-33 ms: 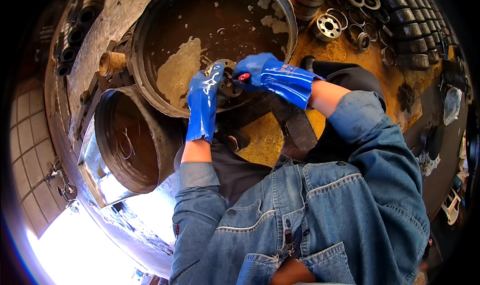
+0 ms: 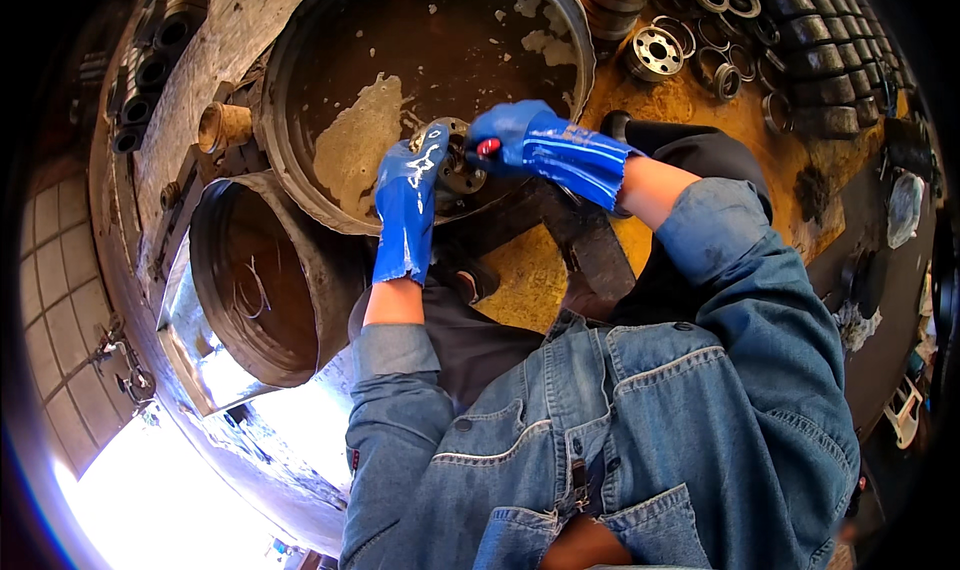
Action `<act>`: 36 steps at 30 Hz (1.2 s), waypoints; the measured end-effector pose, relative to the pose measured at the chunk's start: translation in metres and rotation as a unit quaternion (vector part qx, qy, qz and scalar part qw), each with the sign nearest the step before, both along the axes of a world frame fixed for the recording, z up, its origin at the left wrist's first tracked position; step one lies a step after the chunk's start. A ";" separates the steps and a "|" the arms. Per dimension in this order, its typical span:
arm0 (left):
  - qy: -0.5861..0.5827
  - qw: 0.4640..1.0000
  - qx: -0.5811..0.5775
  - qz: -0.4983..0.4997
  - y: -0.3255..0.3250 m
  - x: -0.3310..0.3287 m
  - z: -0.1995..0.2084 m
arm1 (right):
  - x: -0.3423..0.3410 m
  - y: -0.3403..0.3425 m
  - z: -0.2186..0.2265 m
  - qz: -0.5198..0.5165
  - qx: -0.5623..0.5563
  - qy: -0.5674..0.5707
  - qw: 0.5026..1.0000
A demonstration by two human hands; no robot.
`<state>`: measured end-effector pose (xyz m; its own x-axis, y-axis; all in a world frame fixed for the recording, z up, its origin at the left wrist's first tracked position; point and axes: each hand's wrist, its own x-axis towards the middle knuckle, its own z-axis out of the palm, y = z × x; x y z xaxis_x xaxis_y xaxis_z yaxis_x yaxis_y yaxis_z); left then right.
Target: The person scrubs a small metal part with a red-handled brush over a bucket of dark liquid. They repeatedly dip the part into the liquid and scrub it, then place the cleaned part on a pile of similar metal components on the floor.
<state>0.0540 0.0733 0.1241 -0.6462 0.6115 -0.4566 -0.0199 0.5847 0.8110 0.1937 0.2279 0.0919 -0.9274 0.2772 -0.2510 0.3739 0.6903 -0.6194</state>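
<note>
Metal disc (image 2: 462, 178) just inside near rim of wide tub (image 2: 584, 50); open room far side, over brown liquid (image 2: 400, 40). Smaller bucket (image 2: 318, 275) crowds left near. Disc grey, round, holed, partly hidden by hands. Left hand (image 2: 408, 170), blue-gloved: grip pinching disc's left side. Right hand (image 2: 508, 135): grip curled round red piece (image 2: 488, 148), beside disc; contact, cannot tell. Metal rings (image 2: 728, 82) far right.

left hand (image 2: 411, 160): holding metal disc (image 2: 463, 177) | right hand (image 2: 508, 138): gripping red item (image 2: 488, 147) | tub (image 2: 276, 120): brown liquid (image 2: 390, 35)
</note>
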 end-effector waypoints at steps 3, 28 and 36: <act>0.017 1.000 0.007 -0.009 0.004 0.008 0.010 | 0.000 0.024 -0.013 -0.098 0.000 0.046 0.994; -0.274 0.948 0.153 0.050 0.010 -0.032 -0.066 | -0.018 0.032 0.073 -0.156 -0.139 -0.003 0.978; -0.264 0.953 0.145 0.039 0.014 -0.033 -0.069 | -0.017 0.063 0.006 -0.238 -0.110 -0.077 0.962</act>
<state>0.0215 0.0877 0.0547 -0.4225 0.7203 -0.5502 -0.5045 0.3174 0.8030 0.1767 0.2904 0.0979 -0.6555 0.5854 -0.4771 0.7145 0.2762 -0.6427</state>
